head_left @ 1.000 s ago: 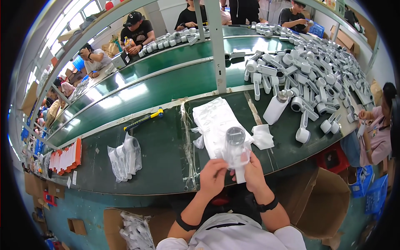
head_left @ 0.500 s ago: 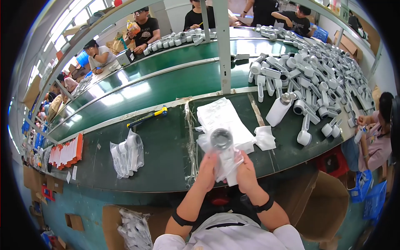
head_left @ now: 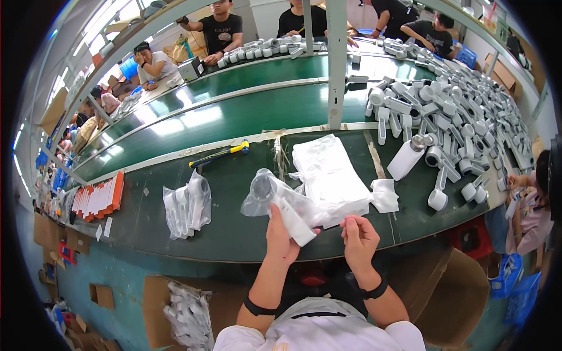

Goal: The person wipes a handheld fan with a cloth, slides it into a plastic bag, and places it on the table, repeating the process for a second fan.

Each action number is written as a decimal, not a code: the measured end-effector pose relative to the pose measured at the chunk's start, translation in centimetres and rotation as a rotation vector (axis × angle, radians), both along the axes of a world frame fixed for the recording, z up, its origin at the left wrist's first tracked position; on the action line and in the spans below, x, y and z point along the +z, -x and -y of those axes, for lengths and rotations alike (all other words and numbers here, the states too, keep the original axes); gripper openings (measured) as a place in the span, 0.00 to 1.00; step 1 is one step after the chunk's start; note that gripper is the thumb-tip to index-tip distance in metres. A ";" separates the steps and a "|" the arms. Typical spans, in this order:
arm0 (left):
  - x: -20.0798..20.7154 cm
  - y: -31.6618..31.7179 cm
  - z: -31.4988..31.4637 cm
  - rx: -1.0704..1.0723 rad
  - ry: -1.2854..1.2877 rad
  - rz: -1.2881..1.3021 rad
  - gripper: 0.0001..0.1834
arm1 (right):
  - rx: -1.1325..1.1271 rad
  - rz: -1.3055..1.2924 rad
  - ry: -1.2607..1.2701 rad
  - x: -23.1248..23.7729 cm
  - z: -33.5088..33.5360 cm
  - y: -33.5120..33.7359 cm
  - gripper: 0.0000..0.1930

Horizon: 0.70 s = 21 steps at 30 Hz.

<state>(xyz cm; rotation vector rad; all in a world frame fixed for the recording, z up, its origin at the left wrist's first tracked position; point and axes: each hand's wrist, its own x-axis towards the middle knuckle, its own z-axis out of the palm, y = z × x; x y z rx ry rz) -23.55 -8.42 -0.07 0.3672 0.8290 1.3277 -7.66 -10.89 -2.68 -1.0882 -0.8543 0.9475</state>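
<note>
My left hand (head_left: 277,238) is closed around a white handheld device (head_left: 295,223) with a round grey head, inside a clear plastic bag (head_left: 250,202). The head points away to the left; the handle end points towards me. My right hand (head_left: 360,241) is apart from it, thumb and fingertips pressed together by the near edge of a stack of white plastic bags (head_left: 331,175). What that pinch holds, if anything, is too small to make out. Several bagged devices (head_left: 187,205) lie on the dark green bench to the left.
A yellow-and-dark hammer-shaped tool (head_left: 219,153) lies behind. To the right are a white bottle (head_left: 407,159), a folded white sheet (head_left: 384,195) and a large heap of devices (head_left: 451,117). A metal post (head_left: 336,64) rises beyond the bags. Cardboard boxes (head_left: 451,292) stand below the bench.
My hands have parted: the left has carried the bagged device to the left and tilted it, while the right has let go of the bag and closed into a pinch. The view has shifted slightly.
</note>
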 end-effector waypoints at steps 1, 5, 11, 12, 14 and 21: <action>-0.3 0.5 0.0 0.005 -0.014 -0.033 0.33 | 0.047 0.010 -0.027 0.3 0.2 0.2 0.11; -0.5 0.2 0.4 0.063 0.033 -0.065 0.33 | 0.085 0.262 -0.156 3.0 -0.3 3.1 0.16; -2.4 2.8 1.6 0.164 -0.010 -0.136 0.25 | 0.328 0.286 -0.008 0.3 0.3 2.3 0.05; -3.4 3.9 1.8 0.274 -0.073 -0.199 0.22 | 0.311 0.322 -0.053 0.3 0.8 2.3 0.04; -2.9 6.6 2.8 0.370 -0.085 -0.266 0.26 | 0.282 0.347 -0.073 -0.7 1.5 1.5 0.04; -3.1 28.2 5.9 0.935 0.021 -1.288 0.29 | 0.413 0.379 0.141 -5.8 0.9 -1.3 0.05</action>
